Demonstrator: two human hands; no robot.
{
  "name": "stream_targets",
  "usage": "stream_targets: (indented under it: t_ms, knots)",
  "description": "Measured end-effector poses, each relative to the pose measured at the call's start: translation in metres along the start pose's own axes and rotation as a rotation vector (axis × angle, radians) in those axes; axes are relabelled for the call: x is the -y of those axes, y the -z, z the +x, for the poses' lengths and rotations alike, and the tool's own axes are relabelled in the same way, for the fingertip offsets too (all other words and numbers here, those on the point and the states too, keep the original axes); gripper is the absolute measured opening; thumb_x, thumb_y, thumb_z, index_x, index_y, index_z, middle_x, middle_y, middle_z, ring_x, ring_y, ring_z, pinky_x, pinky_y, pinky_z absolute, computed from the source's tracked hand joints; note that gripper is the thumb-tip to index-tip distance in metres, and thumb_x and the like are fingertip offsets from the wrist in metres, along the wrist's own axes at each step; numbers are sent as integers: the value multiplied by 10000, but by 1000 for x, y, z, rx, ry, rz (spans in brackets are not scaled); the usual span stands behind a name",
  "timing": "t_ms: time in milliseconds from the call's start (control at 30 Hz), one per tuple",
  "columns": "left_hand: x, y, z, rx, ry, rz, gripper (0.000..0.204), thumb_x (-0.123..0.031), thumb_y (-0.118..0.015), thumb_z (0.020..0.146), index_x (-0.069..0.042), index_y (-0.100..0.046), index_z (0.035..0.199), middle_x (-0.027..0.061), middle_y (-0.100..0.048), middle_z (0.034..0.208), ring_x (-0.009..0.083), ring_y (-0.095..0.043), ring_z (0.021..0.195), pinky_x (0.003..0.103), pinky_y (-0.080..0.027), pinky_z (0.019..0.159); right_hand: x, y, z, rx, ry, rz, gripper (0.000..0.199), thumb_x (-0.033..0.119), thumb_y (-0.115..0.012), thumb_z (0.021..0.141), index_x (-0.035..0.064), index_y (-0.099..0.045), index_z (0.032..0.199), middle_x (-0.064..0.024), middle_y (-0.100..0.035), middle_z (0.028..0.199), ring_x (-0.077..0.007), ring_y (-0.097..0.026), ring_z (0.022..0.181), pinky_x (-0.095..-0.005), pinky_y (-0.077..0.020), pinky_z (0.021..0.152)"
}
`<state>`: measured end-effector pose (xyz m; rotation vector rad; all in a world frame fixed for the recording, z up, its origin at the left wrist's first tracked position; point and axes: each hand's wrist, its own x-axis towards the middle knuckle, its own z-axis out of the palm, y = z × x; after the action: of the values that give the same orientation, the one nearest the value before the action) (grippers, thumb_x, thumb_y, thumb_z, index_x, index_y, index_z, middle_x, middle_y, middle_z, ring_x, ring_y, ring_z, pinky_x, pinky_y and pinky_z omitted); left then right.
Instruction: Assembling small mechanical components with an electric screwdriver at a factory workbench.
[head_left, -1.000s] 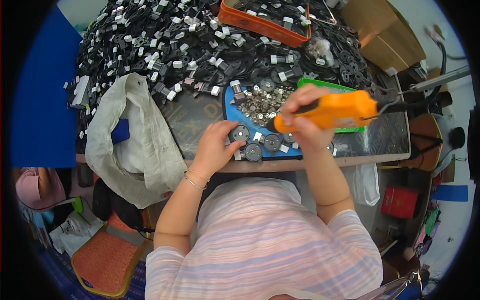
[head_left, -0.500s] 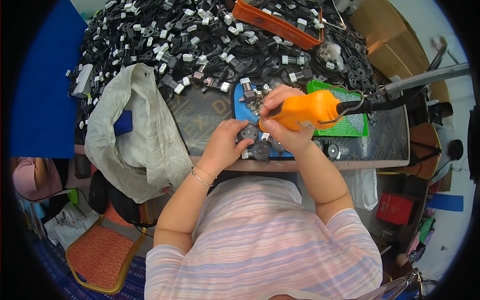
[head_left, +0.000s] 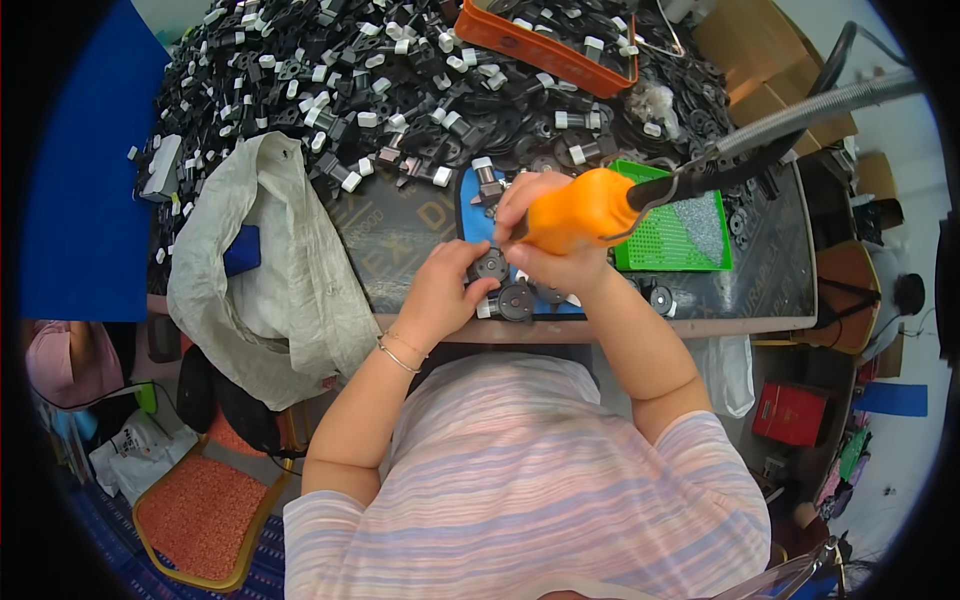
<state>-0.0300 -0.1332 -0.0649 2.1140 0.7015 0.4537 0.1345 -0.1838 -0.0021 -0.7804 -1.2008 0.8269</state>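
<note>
My right hand (head_left: 560,262) grips an orange power screwdriver (head_left: 580,212), tilted, with a black cord and a wire hanger at its rear end. Its tip is hidden behind my fingers, above a dark grey round part (head_left: 490,265). My left hand (head_left: 442,292) holds that round part between thumb and fingers on a blue mat (head_left: 470,212). A second round grey part (head_left: 516,301) lies just below it, near my left thumb. Others sit partly under my right hand. Small metal pieces behind my right fingers are mostly covered.
A green tray (head_left: 672,262) of small silvery pieces stands to the right. Black and white parts (head_left: 400,100) are heaped across the back, with an orange bin (head_left: 545,52) on them. A pale sack (head_left: 270,300) lies at left. A coiled spring (head_left: 800,115) runs from upper right.
The screwdriver and my right hand have shifted left and slightly up, and the cord and spring have swung with them. My left hand stays on the round part.
</note>
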Motion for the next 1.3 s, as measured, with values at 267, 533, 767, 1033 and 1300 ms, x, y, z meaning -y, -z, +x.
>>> stream_targets:
  t_ms: [267, 533, 767, 1033, 1300]
  knots:
    - [1, -6, -1, -43, -25, 8, 424, -149, -735, 741, 24, -597, 1103, 160, -612, 990, 344, -555, 941, 391, -458, 822, 59, 56, -2, -60, 300, 121, 315, 113, -651, 790, 53, -528, 1074, -104, -521, 956, -175, -552, 726, -326, -466, 685]
    - [9, -10, -7, -112, -56, -3, 427, -157, -748, 732, 21, -602, 1092, 156, -622, 1018, 337, -563, 957, 392, -464, 840, 57, 149, -42, -768, 388, -138, 293, -71, -631, 746, -13, -536, 1017, -117, -580, 856, -172, -574, 655, -283, -497, 636]
    - [10, -12, -6, -127, -75, 32, 445, -108, -769, 707, 10, -609, 1106, 140, -623, 983, 282, -588, 875, 330, -484, 789, 42, 154, -31, -758, 402, -130, 299, -76, -644, 737, -9, -539, 1008, -109, -590, 856, -166, -591, 659, -270, -507, 627]
    - [10, -13, -6, -133, -72, 37, 454, -114, -773, 712, 13, -606, 1114, 136, -623, 999, 262, -585, 866, 323, -483, 789, 33, 156, -24, -731, 365, -222, 275, -61, -617, 760, 1, -535, 1016, -116, -569, 862, -189, -575, 681, -304, -493, 651]
    - [7, -10, -6, -98, -22, -8, 440, -145, -756, 727, 21, -600, 1103, 158, -617, 1019, 338, -563, 964, 382, -466, 829, 32, 156, -18, -733, 384, -144, 288, -89, -640, 707, -1, -549, 965, -93, -582, 781, -165, -579, 603, -272, -500, 578]
